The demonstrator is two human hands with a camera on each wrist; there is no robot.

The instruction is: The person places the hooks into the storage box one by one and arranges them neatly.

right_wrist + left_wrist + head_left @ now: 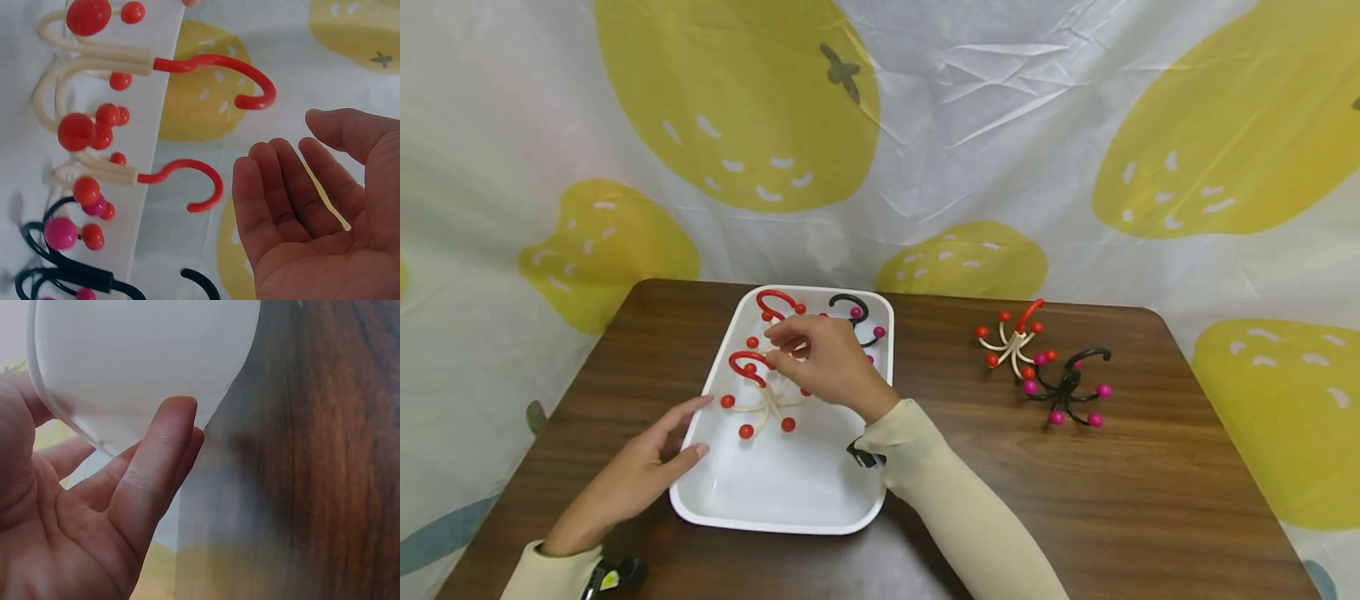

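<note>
My left hand (pixel 632 475) rests at the left rim of a white tray (pixel 782 528), fingers extended, the thumb above the rim. In the left wrist view those fingers (pixel 156 456) touch the tray's wall. Over the tray hovers my right hand (pixel 831 358), holding nothing; the right wrist view shows its palm and loosely bent fingers apart from the handles. Closest to it stands a head massager (pixel 766 400) with a hooked red handle and cream prongs tipped with red balls. Behind are a similar red-handled massager (pixel 777 302) and a black one (pixel 859 310), partly hidden by the hand.
Right of the tray, a red-and-cream massager (pixel 1017 342) and a black one with pink balls (pixel 1067 387) stand close together on the brown wooden table (pixel 985 483). A white curtain (pixel 970 125) with yellow fruit prints hangs directly behind the table.
</note>
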